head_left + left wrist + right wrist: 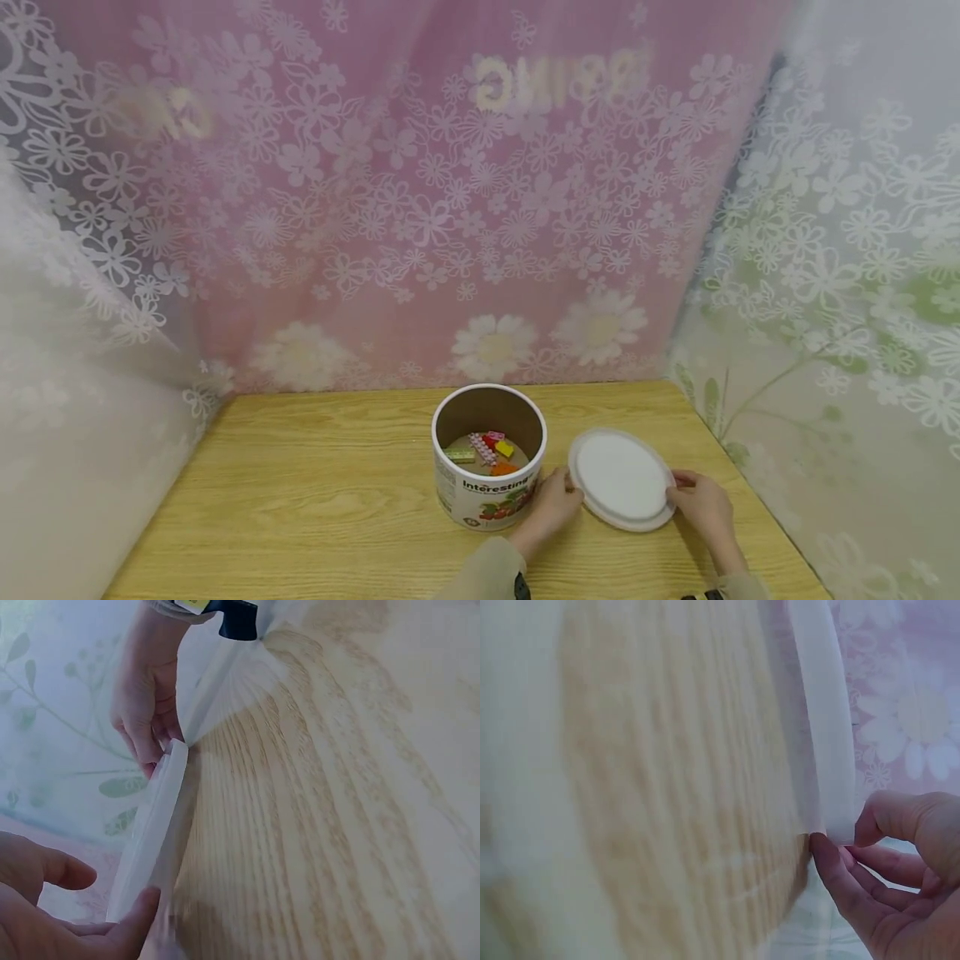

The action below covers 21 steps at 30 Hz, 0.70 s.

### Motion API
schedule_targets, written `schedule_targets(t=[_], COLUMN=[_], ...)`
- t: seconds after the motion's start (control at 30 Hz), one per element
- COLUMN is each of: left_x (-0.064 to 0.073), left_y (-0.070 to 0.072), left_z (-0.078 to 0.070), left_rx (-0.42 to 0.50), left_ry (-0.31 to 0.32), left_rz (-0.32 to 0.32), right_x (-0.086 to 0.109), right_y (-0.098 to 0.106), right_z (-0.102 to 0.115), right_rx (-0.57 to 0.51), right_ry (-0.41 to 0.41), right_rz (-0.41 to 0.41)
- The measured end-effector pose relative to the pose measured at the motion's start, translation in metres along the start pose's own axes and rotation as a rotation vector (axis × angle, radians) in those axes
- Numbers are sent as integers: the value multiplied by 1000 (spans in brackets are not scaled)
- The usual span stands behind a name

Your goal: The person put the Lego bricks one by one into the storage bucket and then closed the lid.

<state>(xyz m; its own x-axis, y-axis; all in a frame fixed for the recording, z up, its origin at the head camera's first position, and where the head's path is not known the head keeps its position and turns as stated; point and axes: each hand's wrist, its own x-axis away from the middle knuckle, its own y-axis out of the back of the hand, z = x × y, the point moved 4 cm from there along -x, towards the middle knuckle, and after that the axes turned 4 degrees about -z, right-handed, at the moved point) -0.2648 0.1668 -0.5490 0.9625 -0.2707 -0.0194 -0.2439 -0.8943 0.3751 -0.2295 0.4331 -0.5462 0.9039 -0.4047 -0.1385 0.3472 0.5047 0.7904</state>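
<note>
A round white lid [622,477] lies nearly flat, low over the table, to the right of the tub. My right hand [703,505] pinches its right edge; in the right wrist view the thumb and fingers [838,877] meet at the rim. At the opposite edge is my left hand [553,505], with the rim between thumb and fingers in the left wrist view. Close beside that hand stands a white printed tub [468,497], uncovered. Inside it are several toy bricks: yellow [505,449], orange [503,469], pink [482,448], red and a pale green one [460,455].
The wooden table [300,483] carries the tub and lid right of its middle. A pink flowered curtain [420,208] hangs along the back edge. Pale flowered sheets [840,333] close off both sides, the right one near my right hand.
</note>
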Motion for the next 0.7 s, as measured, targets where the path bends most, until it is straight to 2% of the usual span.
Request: schedule_targets(t=[0.13,0.27,0.47,0.57,0.7], left_x=[2,2,6,7,10], left_y=[2,5,10,12,16], left_z=[-7,-15,-33,-43,-54], left_rx=[95,237,426,489,516], left_ry=[-23,-49,-63,-66,-72], left_rz=[-26,-34,-62,-84,-99], right_x=[5,7,11,15,17], right_y=[9,20,40,49,60], right_z=[5,12,25,33,38], right_rx=[-44,-98,-237,-323,-357], right_ry=[-6,-10,-82,-78,-52], right_rz=[-6,-2,-4,-17,-11])
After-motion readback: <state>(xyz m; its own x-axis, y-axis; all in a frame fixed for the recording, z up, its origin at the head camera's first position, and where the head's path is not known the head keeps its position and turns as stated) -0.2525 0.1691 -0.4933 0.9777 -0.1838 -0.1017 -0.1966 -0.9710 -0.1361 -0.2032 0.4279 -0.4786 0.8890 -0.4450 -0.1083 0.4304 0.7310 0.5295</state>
